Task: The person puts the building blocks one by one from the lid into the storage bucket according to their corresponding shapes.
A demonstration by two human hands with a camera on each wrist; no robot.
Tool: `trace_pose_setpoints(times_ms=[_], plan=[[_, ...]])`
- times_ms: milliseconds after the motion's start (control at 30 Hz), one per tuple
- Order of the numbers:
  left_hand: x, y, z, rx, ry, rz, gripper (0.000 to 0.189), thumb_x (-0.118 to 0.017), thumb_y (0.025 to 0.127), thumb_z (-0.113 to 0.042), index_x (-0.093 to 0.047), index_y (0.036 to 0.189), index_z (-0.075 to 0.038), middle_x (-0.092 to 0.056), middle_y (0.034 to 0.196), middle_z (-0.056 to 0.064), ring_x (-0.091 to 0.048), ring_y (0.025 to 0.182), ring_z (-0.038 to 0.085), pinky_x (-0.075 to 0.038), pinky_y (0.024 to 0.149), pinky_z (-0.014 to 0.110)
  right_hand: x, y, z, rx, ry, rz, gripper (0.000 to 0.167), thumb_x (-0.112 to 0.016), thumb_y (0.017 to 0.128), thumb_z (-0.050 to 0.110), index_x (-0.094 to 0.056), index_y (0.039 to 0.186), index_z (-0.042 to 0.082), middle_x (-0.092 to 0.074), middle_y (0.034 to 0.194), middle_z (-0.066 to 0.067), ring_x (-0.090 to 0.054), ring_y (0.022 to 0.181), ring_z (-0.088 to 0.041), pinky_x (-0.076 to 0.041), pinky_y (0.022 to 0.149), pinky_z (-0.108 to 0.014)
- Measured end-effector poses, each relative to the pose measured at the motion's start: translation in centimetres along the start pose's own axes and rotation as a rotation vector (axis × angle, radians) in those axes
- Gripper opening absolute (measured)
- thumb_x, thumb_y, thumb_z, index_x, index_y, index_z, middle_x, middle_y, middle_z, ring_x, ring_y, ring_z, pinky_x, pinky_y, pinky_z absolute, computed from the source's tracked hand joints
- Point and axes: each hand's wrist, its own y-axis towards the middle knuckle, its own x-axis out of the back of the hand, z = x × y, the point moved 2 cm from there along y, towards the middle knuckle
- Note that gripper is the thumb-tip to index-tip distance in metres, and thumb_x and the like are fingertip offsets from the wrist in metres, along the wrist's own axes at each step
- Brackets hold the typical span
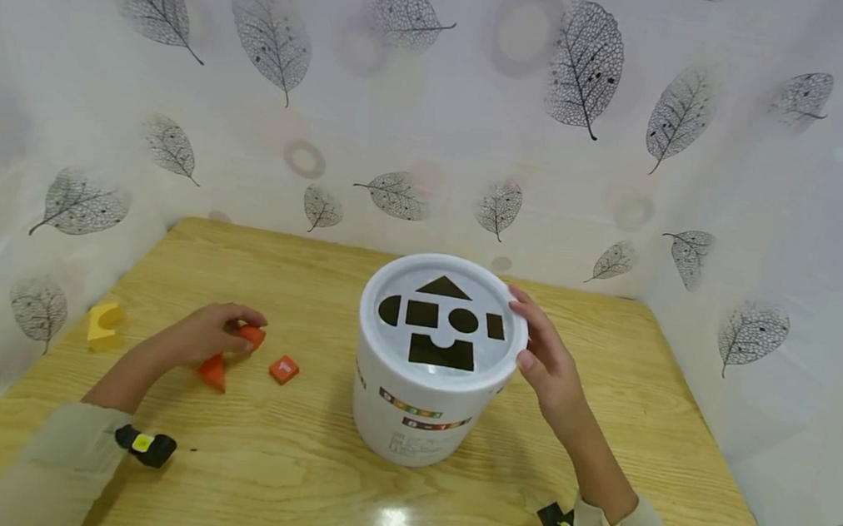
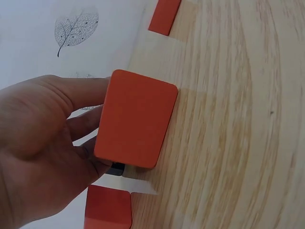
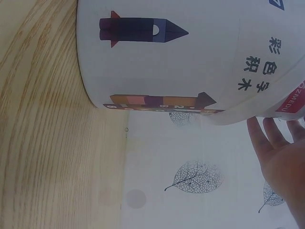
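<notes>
My left hand [image 1: 215,333] is at the left side of the table, pinching an orange-red block [image 2: 136,119] between thumb and fingers. In the left wrist view the block turns a flat, four-sided face with rounded corners to the camera. Just below this hand lies an orange-red triangular block [image 1: 213,373]. To its right is a small orange-red square block [image 1: 283,370] with a white mark. My right hand [image 1: 555,371] rests against the right rim of a white bucket [image 1: 415,421], its fingers fairly straight. The bucket stands upright, its lid [image 1: 384,347] on top.
The lid has several shaped holes, among them a triangle, a square and a circle. A yellow block [image 1: 106,327] with a curved notch sits at the table's left edge. Behind the wooden table [image 1: 282,485] hangs a white sheet [image 1: 434,114] with a leaf print.
</notes>
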Motion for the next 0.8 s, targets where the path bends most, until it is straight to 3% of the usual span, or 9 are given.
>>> trace_pose_setpoints(times_ms=[467,800], plan=[[-0.7,0.5,-0.3,0.020,0.006,0.032,0.046,-0.070,0.095,-0.022,-0.060,0.136,-0.002,-0.063,0.125,0.018,-0.058,0.100,0.025,-0.049,0.081,0.035,-0.1,0.0,0.0,0.001,0.009,0.004,0.059,-0.053,0.106,0.028,-0.035,0.152,-0.003,-0.023,0.167,-0.010,-0.043,0.144,-0.015,-0.049,0.102,-0.025],[-0.2,0.2,-2.4,0.018,-0.017,-0.052,0.047,-0.072,0.093,-0.026,-0.062,0.134,-0.004,-0.062,0.122,0.014,-0.053,0.105,0.030,-0.047,0.079,0.036,0.0,0.0,-0.1,-0.004,0.018,-0.001,0.058,-0.053,0.106,0.027,-0.035,0.152,-0.002,-0.023,0.167,-0.010,-0.042,0.144,-0.015,-0.049,0.102,-0.025]])
